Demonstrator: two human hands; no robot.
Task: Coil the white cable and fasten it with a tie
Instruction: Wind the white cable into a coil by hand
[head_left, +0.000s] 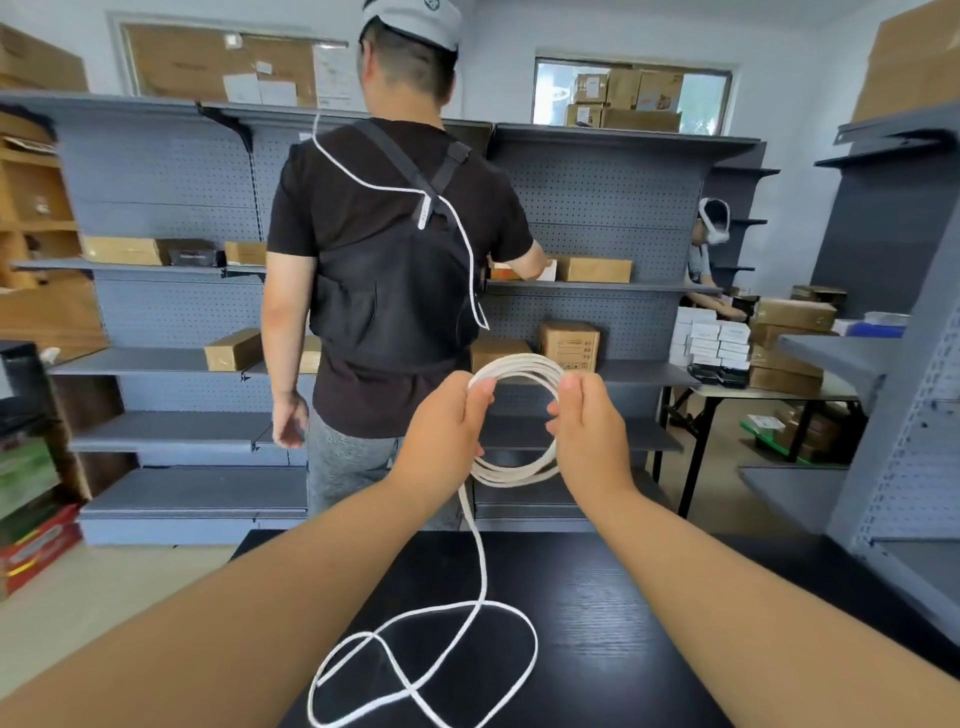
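Two hands hold the white cable (514, 474) up in the air, above the far edge of a black table (649, 623). The wound part of the cable forms a round coil of several turns, standing roughly upright between the hands.

1. Left hand (441, 421): grasps the left side of the coil, fingers curled round the strands and thumb pressed at the top.
2. Right hand (587, 426): pinches the right side of the coil between thumb and fingers.

One loose length of cable (483, 561) hangs from the bottom left of the coil down to the table. It lies there in open, crossing loops near the near edge.

Beyond the table, a person in a black shirt (389, 249) stands facing grey shelving (156, 182). Cardboard boxes (569, 338) sit on the shelves.
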